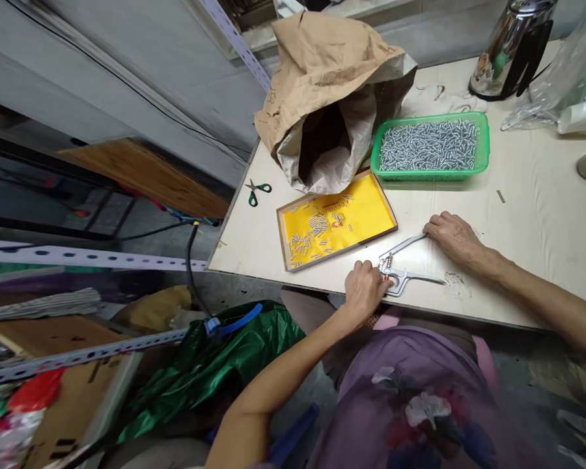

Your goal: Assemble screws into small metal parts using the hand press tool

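Note:
A silver hand tool like pliers [404,281], with a coil spring between its spread handles, lies near the table's front edge. My right hand [452,236] has its fingers closed on the end of the upper handle. At the tool's head, my left hand [364,286] is closed in a pinch; a small red bit shows by its fingertips, but what they hold is hidden. Left of the tool is a shallow cardboard tray [339,251] with a yellow lining and small silver metal pins [317,225] scattered in it. A green plastic basket [430,174] behind holds many similar metal pieces [427,144].
A large brown paper bag [332,58] lies open toward me behind the tray. Green-handled scissors [257,191] rest at the table's left edge. A steel kettle [505,52] and clear plastic wrap [566,78] stand at the back right. Below left hangs green plastic sheeting [254,339].

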A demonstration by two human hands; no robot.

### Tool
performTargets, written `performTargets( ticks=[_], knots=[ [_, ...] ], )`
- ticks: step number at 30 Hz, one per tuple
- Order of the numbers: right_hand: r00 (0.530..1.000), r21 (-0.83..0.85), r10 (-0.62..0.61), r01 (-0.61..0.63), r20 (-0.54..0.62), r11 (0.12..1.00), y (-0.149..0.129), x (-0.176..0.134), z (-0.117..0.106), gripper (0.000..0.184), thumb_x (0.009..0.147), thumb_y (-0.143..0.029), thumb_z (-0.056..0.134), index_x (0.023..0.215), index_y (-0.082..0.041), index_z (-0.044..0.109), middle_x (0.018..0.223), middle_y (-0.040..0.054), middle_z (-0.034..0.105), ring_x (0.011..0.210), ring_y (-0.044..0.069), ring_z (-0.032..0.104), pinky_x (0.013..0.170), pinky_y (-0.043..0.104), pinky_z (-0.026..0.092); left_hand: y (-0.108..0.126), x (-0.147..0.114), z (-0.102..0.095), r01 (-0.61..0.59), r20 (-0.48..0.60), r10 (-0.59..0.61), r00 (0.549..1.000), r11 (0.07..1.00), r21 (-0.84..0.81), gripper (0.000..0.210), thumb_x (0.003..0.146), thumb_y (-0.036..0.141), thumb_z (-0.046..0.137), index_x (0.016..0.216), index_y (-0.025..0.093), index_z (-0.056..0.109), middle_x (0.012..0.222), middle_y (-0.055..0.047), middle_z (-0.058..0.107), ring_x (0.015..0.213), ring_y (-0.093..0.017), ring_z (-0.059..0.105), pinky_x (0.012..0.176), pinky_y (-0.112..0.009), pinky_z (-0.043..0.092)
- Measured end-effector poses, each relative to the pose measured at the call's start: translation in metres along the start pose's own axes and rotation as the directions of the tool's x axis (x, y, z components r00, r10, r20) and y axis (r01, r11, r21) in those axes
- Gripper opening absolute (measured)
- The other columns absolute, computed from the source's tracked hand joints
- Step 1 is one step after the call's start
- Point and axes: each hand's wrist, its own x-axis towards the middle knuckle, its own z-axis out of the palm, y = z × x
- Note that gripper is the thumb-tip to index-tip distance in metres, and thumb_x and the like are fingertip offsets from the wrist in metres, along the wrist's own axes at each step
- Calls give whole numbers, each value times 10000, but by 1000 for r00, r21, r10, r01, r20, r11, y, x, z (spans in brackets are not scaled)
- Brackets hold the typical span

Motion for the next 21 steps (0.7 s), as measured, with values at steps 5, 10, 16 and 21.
performTargets(
  ticks=[5, 10, 16, 21],
  knots=[
    [1000, 6, 20, -20, 6, 1000, -4, 0, -4, 266, 928, -93, 399, 823, -194, 622, 847, 88, 627, 814, 221, 480, 669, 328, 321, -4, 15, -23, 95, 354, -82, 931, 995, -18, 188, 867, 314, 605, 796, 170, 703, 896, -82, 675, 919, -225, 620, 704, -279, 456],
    [999, 95, 45, -47, 23, 994, -7, -1, -10, 257, 956, -117, 381, 838, -196, 596, 903, 80, 626, 845, 208, 499, 726, 322, 358, -1, 28, -56, -8, 383, -36, 923, 993, 114, 201, 883, 246, 567, 821, 137, 723, 936, -111, 698, 925, -232, 651, 713, -272, 453],
    [996, 101, 78, -82, 39, 992, -10, -3, -16, 280, 957, -104, 358, 810, -203, 575, 884, 69, 622, 837, 202, 498, 725, 317, 362, 6, 72, -136, -98, -425, 93, 901, 995, 12, 251, 942, 311, 553, 1132, 197, 672, 993, -64, 659, 871, -168, 613, 729, -253, 457],
    [998, 62, 55, -55, -3, 997, -8, -5, -13, 276, 953, -116, 369, 799, -206, 580, 880, 77, 614, 840, 209, 490, 716, 321, 347, -33, 104, -137, 6, -532, 24, 847, 999, 54, 191, 937, 239, 541, 1013, 192, 709, 937, -67, 646, 920, -194, 572, 762, -269, 449]
  ],
)
